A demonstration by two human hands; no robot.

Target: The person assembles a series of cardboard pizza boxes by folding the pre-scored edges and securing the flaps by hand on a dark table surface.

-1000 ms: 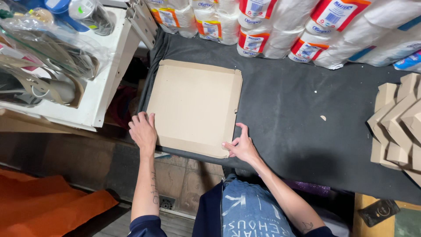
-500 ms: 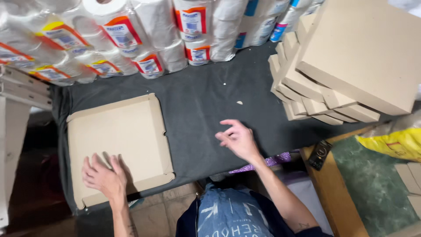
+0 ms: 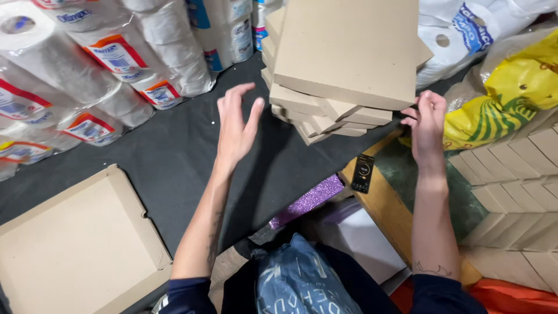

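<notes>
Left hand: your left hand is open with the fingers spread, holding nothing, raised just beside the left edge of the stack of flat brown cardboard boxes.
Right hand: your right hand is loosely curled at the stack's right lower corner, fingertips at or touching the cardboard (whether it has a real grip, you cannot tell from here).
What changed: a second ago both your hands were on the open shallow brown cardboard box; half a second ago the left was still resting on it while the right was already travelling across. Now both have left it and flank the stack.
What that means: the open box looks finished with for now, lying low on your left, and your attention has shifted to the pile.
Where the stack sits: on the far right part of the counter, its boxes fanned unevenly so the lower ones jut toward you.
Counter: a dark grey cloth-covered counter carries both the open box and the stack, well apart.
Room: wrapped white paper rolls line the back left; a yellow plastic bag lies to the right, above more folded cardboard pieces; a small black card rests on a wooden edge near you.
</notes>
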